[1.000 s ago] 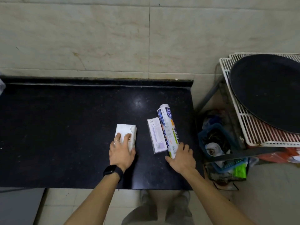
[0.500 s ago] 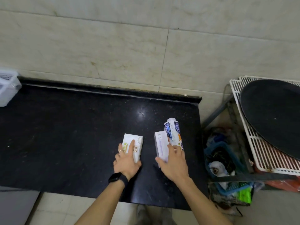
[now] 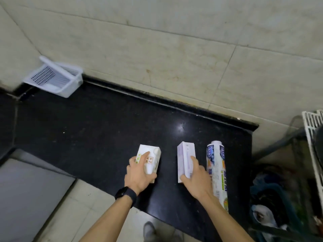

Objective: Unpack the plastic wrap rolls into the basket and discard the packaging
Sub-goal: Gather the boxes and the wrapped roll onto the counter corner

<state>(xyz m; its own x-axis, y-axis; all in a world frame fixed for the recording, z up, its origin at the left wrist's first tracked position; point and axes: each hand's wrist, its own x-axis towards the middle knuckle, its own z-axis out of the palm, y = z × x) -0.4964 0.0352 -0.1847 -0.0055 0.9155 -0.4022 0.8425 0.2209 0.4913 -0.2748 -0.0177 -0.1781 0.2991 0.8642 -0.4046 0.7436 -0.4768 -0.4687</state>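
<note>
Three packages lie on the black counter (image 3: 90, 130) near its front right. My left hand (image 3: 139, 173) grips a white box with printed lettering (image 3: 151, 155), fingers wrapped around its near end. My right hand (image 3: 196, 177) holds a pale lilac box (image 3: 185, 154), thumb on its left side and forefinger on top. Just right of it lies a long printed plastic wrap roll (image 3: 217, 170), partly hidden behind my right forearm. A white perforated basket (image 3: 54, 78) stands tilted at the counter's far left corner against the wall.
To the right of the counter, a bin area (image 3: 272, 206) holds a blue basket and trash. A white wire rack (image 3: 312, 137) juts in at the right edge. The tiled wall backs the counter; floor tiles and my shoes show below.
My right hand moved off the printed roll onto the lilac box and gripped it. My left hand closed around the white box. The view swung left, revealing the white basket.
</note>
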